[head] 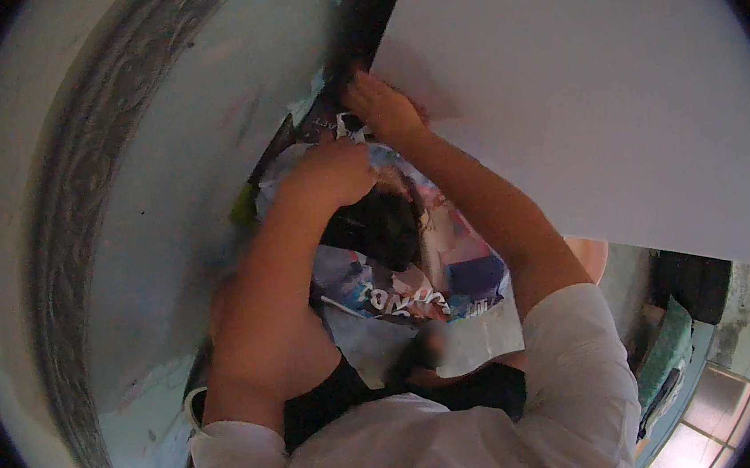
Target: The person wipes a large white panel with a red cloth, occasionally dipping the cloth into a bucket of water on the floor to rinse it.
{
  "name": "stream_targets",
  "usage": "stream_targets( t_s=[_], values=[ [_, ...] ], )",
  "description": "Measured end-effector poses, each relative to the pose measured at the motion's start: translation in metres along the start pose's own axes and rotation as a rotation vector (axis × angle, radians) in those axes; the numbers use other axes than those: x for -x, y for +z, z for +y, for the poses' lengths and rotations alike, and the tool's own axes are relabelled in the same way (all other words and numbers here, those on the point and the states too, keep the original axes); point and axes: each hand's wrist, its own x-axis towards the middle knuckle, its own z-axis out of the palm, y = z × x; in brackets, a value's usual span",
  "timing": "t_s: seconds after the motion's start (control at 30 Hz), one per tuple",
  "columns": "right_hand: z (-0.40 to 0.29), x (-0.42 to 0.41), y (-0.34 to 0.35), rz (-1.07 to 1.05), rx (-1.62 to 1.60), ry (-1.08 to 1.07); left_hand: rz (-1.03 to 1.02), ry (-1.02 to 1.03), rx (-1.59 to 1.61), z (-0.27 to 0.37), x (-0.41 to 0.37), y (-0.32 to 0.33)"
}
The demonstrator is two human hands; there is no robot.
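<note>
A large printed bag (470,246) with colourful pictures and lettering stands in front of me. A dark item (384,226) shows at its middle; whether it is inside the bag cannot be told. My left hand (333,171) is on the bag's far side, with its fingers at a white strip (347,126) that looks like a handle. Just beyond, my right hand (387,106) reaches over the far end, back of the hand up. Its fingertips go into a dark gap (348,42) beside a white panel, and what they touch is hidden in shadow.
The broad white panel (577,96) fills the upper right, close to my right forearm. Along the left runs a pale, scuffed wall (166,212) with a dark patterned band (75,247). Green cloth (665,342) and a tiled window (705,419) appear at lower right.
</note>
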Motion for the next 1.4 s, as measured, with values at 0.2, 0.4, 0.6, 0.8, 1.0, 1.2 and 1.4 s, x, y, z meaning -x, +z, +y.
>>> stream_targets(
  t_s=[0.2, 0.4, 0.6, 0.8, 1.0, 1.2, 1.4],
  values=[
    [-0.009, -0.015, 0.001, -0.318, 0.059, -0.019, 0.127, -0.079, 0.061, -0.001, -0.009, 0.001],
    [0.025, -0.02, -0.063, 0.004, -0.049, 0.07, 0.037, -0.103, 0.04, -0.023, -0.017, 0.002],
    [-0.005, -0.002, 0.001, -0.133, 0.249, -0.087, 0.245, -0.067, 0.049, -0.007, -0.017, -0.006],
    [0.039, -0.006, -0.06, 0.017, 0.182, -0.136, 0.641, -0.003, -0.124, -0.01, -0.001, 0.003],
    [0.161, -0.009, -0.249, 0.153, 0.268, -0.041, 0.866, 0.064, 0.126, -0.013, -0.006, -0.004],
    [0.22, 0.001, -0.372, 0.34, 0.356, 0.134, 0.943, 0.113, 0.278, -0.011, -0.012, -0.007],
    [0.101, -0.017, -0.171, 0.039, 0.218, -0.035, 0.834, -0.004, 0.297, -0.017, 0.009, -0.018]
  ],
)
